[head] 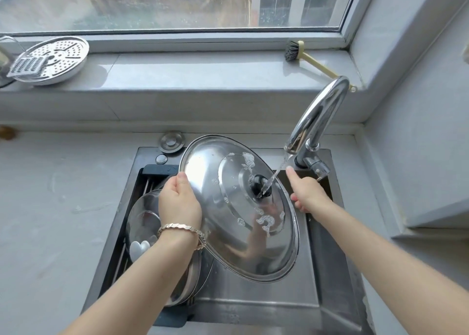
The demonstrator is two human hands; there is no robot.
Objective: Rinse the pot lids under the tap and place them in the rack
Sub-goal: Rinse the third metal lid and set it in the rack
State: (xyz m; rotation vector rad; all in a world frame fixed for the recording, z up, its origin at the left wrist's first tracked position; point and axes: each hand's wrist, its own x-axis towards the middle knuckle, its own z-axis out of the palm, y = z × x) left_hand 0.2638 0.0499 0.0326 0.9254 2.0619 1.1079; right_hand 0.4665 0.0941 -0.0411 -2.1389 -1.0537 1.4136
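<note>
A large steel pot lid (223, 182) with a black knob (261, 185) tilts over the sink, soap foam on its top. Both hands hold it by the rim: my left hand (179, 202) grips the left edge, and my right hand (305, 192) grips the right edge, fingers partly hidden behind the lid. Water runs from the chrome tap (317, 121) onto the knob. A glass lid (143, 215) and other steel pieces (193, 281) stand in the rack (152, 172) on the sink's left side.
The steel sink (253, 299) is set in a grey counter (50, 207). On the windowsill lie a perforated steamer plate (61, 58) with a small grater (28, 66) at left, and a dish brush (302, 55) at right. A wall corner juts out at right.
</note>
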